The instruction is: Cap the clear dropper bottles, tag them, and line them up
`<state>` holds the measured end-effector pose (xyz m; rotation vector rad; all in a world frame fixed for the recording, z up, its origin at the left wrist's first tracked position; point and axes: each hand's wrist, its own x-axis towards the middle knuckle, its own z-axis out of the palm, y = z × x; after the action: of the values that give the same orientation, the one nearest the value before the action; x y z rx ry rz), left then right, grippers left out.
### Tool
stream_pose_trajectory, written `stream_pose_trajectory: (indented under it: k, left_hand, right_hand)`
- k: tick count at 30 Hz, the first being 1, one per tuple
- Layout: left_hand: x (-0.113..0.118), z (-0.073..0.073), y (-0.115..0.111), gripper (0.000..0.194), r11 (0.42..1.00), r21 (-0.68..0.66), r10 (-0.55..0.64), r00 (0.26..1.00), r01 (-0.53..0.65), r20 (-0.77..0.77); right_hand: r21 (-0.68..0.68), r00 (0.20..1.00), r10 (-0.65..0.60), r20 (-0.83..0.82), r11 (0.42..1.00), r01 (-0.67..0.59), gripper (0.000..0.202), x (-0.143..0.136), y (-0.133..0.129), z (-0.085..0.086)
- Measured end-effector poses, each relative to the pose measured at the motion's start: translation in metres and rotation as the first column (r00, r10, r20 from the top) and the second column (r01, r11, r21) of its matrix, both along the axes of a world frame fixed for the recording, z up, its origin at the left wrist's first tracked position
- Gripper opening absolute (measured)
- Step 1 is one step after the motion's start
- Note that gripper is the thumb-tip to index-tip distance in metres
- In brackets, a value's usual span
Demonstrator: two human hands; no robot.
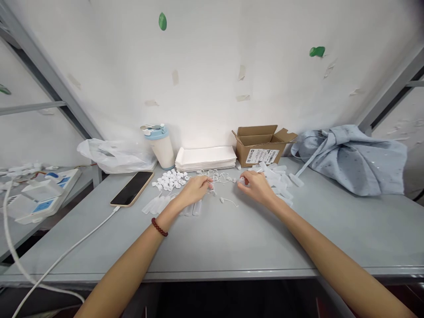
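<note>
My left hand (198, 189) is closed in a pinch at the middle of the table, with a small clear-white piece just showing below its fingertips. Its kind is too small to tell. Across from it, my right hand (256, 185) has its fingers curled at the edge of a pile of translucent plastic tubes (281, 180). A bit of something pale shows at those fingertips, mostly hidden. Between the hands lies a single white cord with a small plug (228, 201); behind it are tangled white cords (220, 176). Beside my left hand are white caps (170, 179) and a row of tubes (158, 204).
At the back stand a cup with a blue lid (162, 145), a stack of white sheets (207, 158) and an open cardboard box (263, 148). A phone (132, 189) on a charging cable (71, 246) lies left, near a plastic bag (115, 155). Blue-grey cloth (357, 161) lies right.
</note>
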<state>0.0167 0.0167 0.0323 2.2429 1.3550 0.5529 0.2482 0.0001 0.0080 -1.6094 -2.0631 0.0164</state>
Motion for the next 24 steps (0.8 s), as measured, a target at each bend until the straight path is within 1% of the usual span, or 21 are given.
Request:
stream_pose_trajectory:
  k: [3, 6, 8, 10, 14, 16, 19, 20, 21, 22, 24]
  left_hand:
    - [0.0, -0.001, 0.001, 0.038, 1.0, 0.008, -0.019, 0.999, 0.019, 0.048]
    - [0.0, -0.003, -0.001, 0.041, 0.996, 0.085, 0.01, 0.999, -0.013, 0.036]
    - [0.002, -0.005, -0.002, 0.041, 0.989, 0.145, 0.04, 0.999, -0.043, 0.023]
    - [0.004, -0.009, -0.004, 0.039, 0.976, 0.212, 0.048, 0.999, -0.047, 0.001]
    - [0.006, -0.021, -0.003, 0.035, 0.936, 0.348, -0.017, 0.994, 0.054, -0.107]
    - [0.006, -0.024, -0.002, 0.034, 0.92, 0.385, -0.017, 0.99, 0.07, -0.138]
    - [0.006, -0.021, -0.003, 0.031, 0.904, 0.427, 0.059, 0.994, -0.015, -0.09]
    - [0.006, -0.019, -0.005, 0.03, 0.901, 0.433, 0.058, 0.996, -0.024, -0.066]
    - [0.007, -0.016, -0.008, 0.029, 0.903, 0.429, 0.02, 0.998, 0.005, -0.055]
    - [0.008, -0.014, -0.011, 0.028, 0.908, 0.413, -0.051, 0.997, 0.071, -0.059]
    - [0.011, -0.012, -0.019, 0.027, 0.898, 0.351, -0.24, 0.964, 0.265, -0.114]
  right_hand:
    - [0.007, 1.0, 0.006, -0.004, 1.0, -0.006, 0.015, 0.0, 0.0, 0.0]
    - [0.023, 1.0, 0.011, -0.011, 1.0, -0.011, 0.014, 0.0, -0.001, 0.0]
    - [0.025, 1.0, 0.015, -0.017, 1.0, -0.015, 0.013, 0.0, -0.001, 0.0]
    - [0.019, 1.0, 0.019, -0.023, 1.0, -0.019, 0.012, -0.001, 0.0, 0.0]
    - [-0.012, 0.998, 0.034, -0.051, 0.999, -0.034, 0.011, 0.0, 0.001, -0.001]
    - [-0.03, 0.997, 0.045, -0.058, 0.998, -0.046, 0.011, 0.0, 0.001, -0.001]
    - [-0.042, 0.997, 0.054, -0.059, 0.998, -0.056, 0.014, 0.002, 0.001, -0.002]
    - [-0.043, 0.996, 0.057, -0.063, 0.997, -0.06, 0.015, 0.002, 0.001, -0.002]
    - [-0.04, 0.996, 0.061, -0.068, 0.997, -0.064, 0.016, 0.002, 0.001, -0.002]
    - [-0.034, 0.995, 0.071, -0.073, 0.997, -0.073, 0.017, 0.002, 0.001, -0.002]
    - [-0.02, 0.992, 0.097, -0.079, 0.995, -0.099, 0.016, 0.002, 0.001, -0.003]
